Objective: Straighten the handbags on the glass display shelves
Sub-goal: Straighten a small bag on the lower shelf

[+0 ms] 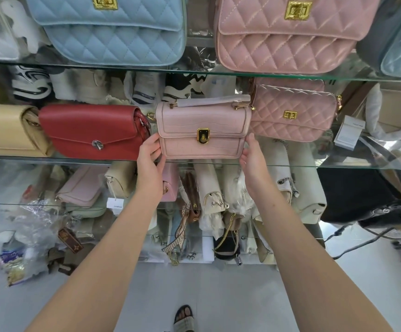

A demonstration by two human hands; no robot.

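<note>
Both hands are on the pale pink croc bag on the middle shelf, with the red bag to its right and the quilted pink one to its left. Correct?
Not quite: the sides are swapped. In the head view, the red bag sits left of the croc bag, and the quilted pink bag sits to its right. The left hand and right hand do hold the croc bag's lower corners on the middle shelf.

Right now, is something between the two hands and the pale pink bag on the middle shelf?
Nothing visible. The left hand and right hand are already at the pink bag's lower corners. The red bag sits close on its left side.
</note>
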